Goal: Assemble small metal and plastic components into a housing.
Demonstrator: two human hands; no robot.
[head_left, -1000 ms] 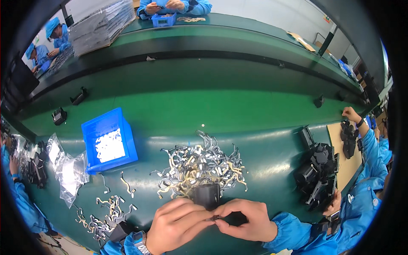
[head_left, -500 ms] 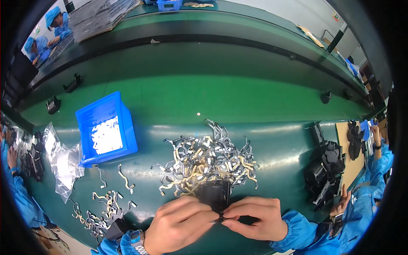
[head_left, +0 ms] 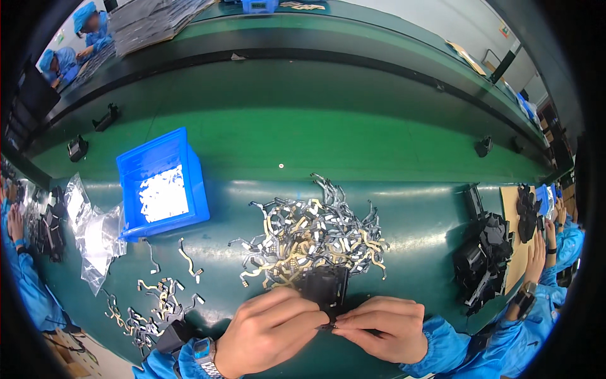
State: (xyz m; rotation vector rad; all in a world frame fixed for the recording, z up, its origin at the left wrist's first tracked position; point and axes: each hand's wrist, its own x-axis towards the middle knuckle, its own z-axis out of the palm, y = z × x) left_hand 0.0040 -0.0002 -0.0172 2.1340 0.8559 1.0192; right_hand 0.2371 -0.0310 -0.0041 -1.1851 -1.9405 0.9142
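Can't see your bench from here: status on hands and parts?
Left hand, right hand: both pinching small dark piece. Black housing just beyond. Cable pile crowding its far side.

A person's hands (head_left: 271,331) sit close to the lens at the near side, viewed from above by the left of two fisheye cameras worn on the head. The view faces down and forward across the green surface (head_left: 416,243) to the far wall (head_left: 435,16), straight edges bending toward the rim.
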